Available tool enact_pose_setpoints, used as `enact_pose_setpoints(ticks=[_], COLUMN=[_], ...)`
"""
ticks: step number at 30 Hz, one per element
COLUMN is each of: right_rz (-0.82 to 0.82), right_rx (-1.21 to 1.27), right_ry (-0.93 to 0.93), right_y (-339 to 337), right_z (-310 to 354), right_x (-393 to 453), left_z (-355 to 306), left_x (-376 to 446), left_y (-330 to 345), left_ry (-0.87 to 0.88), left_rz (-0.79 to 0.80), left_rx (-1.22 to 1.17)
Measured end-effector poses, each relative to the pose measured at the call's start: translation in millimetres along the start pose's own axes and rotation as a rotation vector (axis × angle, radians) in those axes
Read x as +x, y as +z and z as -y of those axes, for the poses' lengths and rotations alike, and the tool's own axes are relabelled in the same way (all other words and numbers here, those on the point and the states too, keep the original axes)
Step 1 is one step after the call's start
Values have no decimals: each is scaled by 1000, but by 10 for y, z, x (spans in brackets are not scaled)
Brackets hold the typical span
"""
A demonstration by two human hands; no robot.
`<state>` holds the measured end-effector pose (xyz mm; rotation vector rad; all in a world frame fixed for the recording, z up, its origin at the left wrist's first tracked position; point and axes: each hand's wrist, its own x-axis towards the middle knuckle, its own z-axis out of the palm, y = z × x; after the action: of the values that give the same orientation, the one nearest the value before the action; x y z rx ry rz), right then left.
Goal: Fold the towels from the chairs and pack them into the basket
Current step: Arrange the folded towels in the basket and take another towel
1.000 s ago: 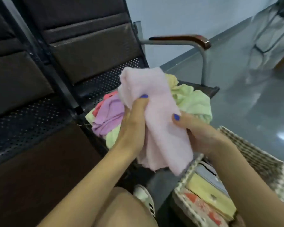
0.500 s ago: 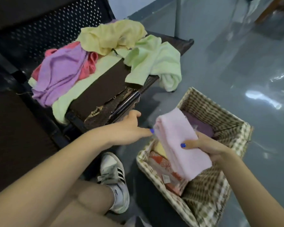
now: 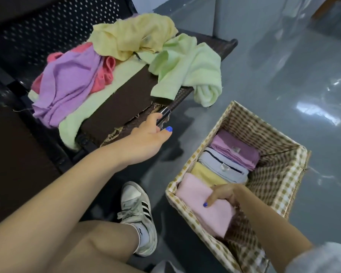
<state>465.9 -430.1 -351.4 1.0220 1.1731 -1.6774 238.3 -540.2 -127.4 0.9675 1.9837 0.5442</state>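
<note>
- Folded pale pink terry towel (image 3: 207, 205), held above the rim half a second ago, now pressed into the near end of the checked woven basket (image 3: 280, 196) by the right hand (image 3: 223, 194); fingers curled on it.
- Towel counted as packed beside three folded ones.
- Left hand (image 3: 146, 142), since withdrawn, rests relaxed at the dark perforated chair seat (image 3: 114, 107), holding nothing.
- Crumpled lilac towel (image 3: 67, 85), yellow towel (image 3: 132, 34) and light green towel (image 3: 187, 69) left unfolded; nothing in the way.

A white sneaker (image 3: 137, 217) with black stripes stands on the glossy grey floor (image 3: 283, 79), beside a white sock (image 3: 144, 236).
</note>
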Motion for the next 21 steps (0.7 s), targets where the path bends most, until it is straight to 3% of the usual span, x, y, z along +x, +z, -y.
enact_pose_setpoints(ticks=[3,8,13,17,21], right_rz=[-150,-570,-781,-1160,-1471], right_rx=[-116,-606,-949,-985,-647], right_ry=[98,142,242,-49,-495], right_y=[131,473,640,875,1116], right_z=[33,199,386,1121,2042], right_x=[192,80,-332,-1090,-1668], left_z=[-28,-18,-1,-85,-183], left_x=[-28,-41,-171,-415,-732], left_y=[-13,-30,-190,-416,-630], left_ry=[47,85,122,122,175], left_rz=[9,4,-94,-262,-377], left_rx=[17,63,112,-260,-552])
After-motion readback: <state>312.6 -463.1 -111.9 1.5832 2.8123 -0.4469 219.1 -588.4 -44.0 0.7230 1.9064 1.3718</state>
